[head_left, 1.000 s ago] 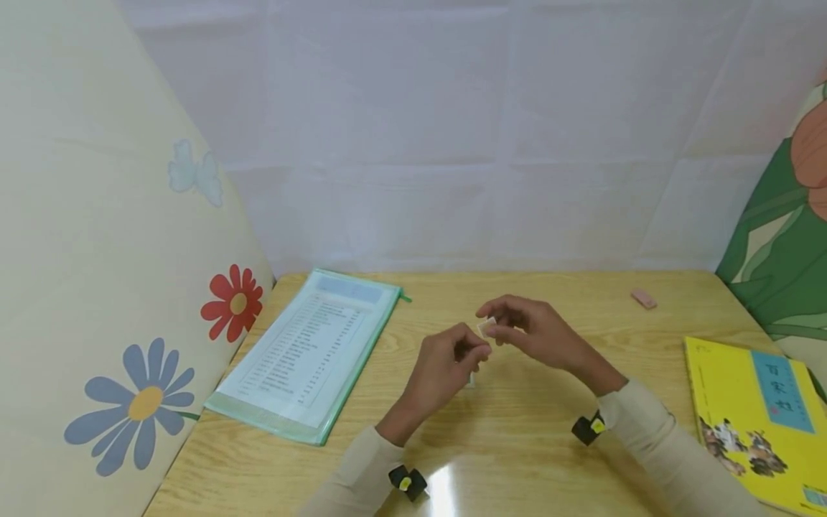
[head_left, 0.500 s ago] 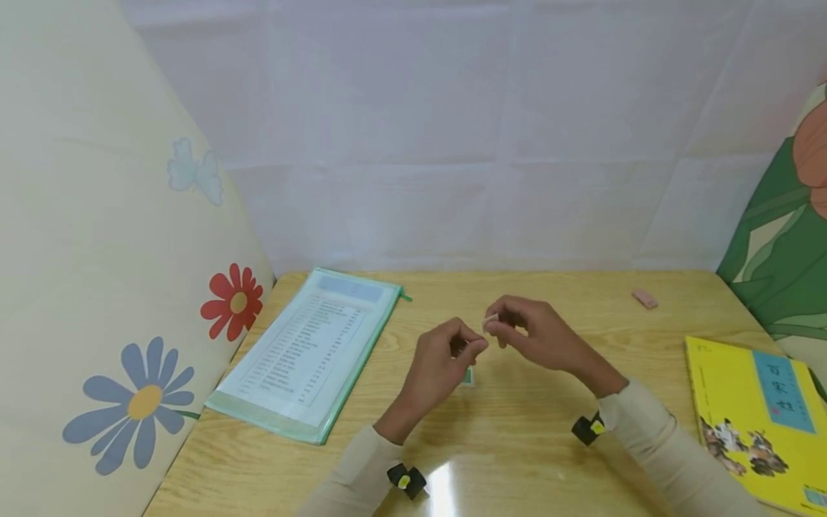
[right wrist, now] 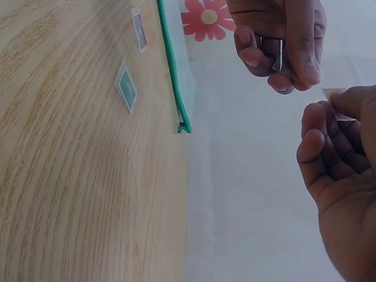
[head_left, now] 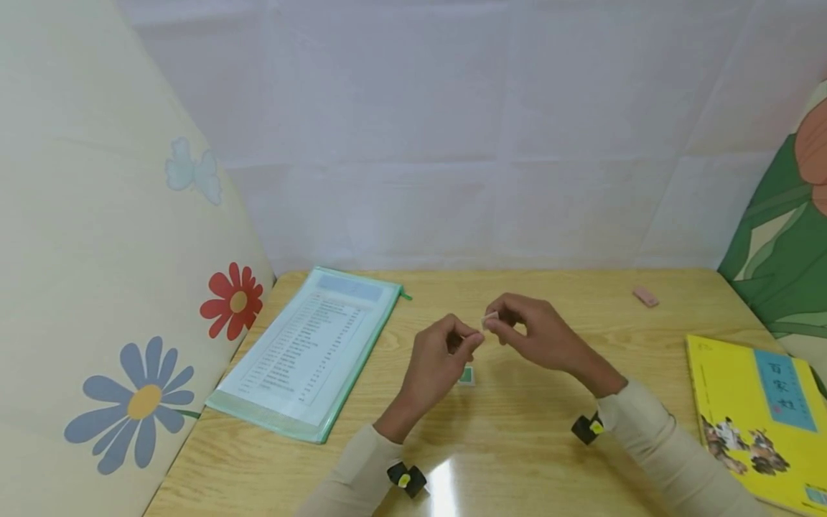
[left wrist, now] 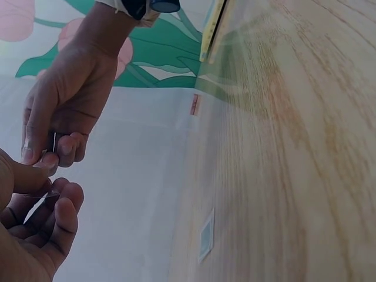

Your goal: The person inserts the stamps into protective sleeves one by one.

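My right hand (head_left: 535,332) pinches a small stamp-like piece (head_left: 489,318) with a pale border between thumb and fingertips. Just left of it, my left hand (head_left: 434,366) holds a small clear, film-like piece (right wrist: 284,66) with a shiny edge, gripped at its fingertips; its exact kind is unclear. Both hands are raised above the table, fingertips close together. Below them a green stamp-like piece (head_left: 466,375) with a white border lies on the wood. A purple one (right wrist: 139,30) lies near it in the right wrist view, hidden from the head view by my left hand.
A clear pouch with green edging (head_left: 304,352) and a printed sheet lies at the left of the wooden table (head_left: 517,459). A yellow book (head_left: 752,424) lies at the right, with a pink eraser-like block (head_left: 645,296) behind it. Patterned cloth panels stand around.
My left hand has drawn slightly away to the left and up, uncovering the green piece on the table. The piece in my right hand has turned nearly edge-on.
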Demonstrator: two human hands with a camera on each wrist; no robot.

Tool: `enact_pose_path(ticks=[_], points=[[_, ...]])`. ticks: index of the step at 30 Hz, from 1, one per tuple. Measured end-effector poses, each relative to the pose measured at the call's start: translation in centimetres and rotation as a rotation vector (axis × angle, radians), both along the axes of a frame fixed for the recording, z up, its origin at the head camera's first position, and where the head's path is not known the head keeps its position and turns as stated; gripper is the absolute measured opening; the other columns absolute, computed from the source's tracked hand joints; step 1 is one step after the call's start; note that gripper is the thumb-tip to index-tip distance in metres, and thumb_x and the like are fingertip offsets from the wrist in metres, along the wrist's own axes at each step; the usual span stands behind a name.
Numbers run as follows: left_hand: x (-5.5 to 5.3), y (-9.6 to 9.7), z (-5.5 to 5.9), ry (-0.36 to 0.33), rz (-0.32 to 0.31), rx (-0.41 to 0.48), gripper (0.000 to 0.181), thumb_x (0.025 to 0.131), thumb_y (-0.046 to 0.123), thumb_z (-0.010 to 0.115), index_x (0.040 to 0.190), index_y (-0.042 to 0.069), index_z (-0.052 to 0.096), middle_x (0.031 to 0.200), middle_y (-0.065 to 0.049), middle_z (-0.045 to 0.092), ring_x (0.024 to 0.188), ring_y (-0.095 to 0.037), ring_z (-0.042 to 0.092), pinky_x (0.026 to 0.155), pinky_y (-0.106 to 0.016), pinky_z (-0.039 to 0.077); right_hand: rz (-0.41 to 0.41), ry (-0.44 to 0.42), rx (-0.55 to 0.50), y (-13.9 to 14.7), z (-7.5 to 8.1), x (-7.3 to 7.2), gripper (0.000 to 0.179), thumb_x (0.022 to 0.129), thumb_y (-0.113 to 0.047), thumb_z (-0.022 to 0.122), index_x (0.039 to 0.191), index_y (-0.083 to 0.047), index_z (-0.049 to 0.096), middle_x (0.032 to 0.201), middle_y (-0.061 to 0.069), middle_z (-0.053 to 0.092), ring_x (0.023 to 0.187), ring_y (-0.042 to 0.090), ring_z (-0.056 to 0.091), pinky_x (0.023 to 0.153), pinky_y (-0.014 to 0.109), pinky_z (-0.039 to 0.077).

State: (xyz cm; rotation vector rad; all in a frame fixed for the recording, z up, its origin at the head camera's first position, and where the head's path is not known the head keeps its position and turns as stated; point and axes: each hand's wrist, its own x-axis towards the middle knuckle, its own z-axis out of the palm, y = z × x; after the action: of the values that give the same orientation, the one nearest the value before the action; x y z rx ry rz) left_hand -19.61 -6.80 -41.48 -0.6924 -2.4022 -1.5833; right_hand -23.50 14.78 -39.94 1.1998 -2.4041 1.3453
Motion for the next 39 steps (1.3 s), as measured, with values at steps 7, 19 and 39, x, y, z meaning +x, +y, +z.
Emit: enact_pose_path(ticks=[7, 19, 39], points=[[0.10, 0.06, 0.12, -0.017, 0.007, 0.019, 0.013, 0.098, 0.027, 0.066, 0.096, 0.014, 0.065, 0.078, 0.005, 0.065, 0.066, -0.011, 0.064, 0.058, -0.029, 0.055, -0.009, -0.001, -0.002, -0.04, 0.05, 0.04, 0.008, 0.102, -0.014, 0.061, 0.106, -0.020, 0.063, 0.087, -0.008, 0.061, 0.067, 0.010, 0.057, 0.059, 0.029, 0.050], [0.05, 0.10, 0.06, -0.005, 0.010, 0.012, 0.016, 0.099, 0.027, 0.066, 0.095, 0.012, 0.064, 0.078, 0.002, 0.065, 0.068, -0.028, 0.067, 0.058, -0.028, 0.054, -0.001, 0.021, -0.007, -0.39, 0.08, 0.21, 0.011, 0.101, -0.012, 0.063, 0.108, -0.020, 0.064, 0.088, -0.009, 0.062, 0.068, 0.009, 0.058, 0.059, 0.028, 0.049], [-0.10, 0.12, -0.10, 0.033, 0.042, -0.073, 0.014, 0.099, 0.027, 0.066, 0.094, 0.015, 0.063, 0.078, 0.000, 0.065, 0.061, -0.008, 0.057, 0.053, -0.027, 0.050, 0.015, 0.170, 0.093, -0.53, 0.34, 0.14, 0.011, 0.101, -0.015, 0.064, 0.110, -0.020, 0.062, 0.095, -0.008, 0.062, 0.074, 0.003, 0.057, 0.059, 0.026, 0.048]])
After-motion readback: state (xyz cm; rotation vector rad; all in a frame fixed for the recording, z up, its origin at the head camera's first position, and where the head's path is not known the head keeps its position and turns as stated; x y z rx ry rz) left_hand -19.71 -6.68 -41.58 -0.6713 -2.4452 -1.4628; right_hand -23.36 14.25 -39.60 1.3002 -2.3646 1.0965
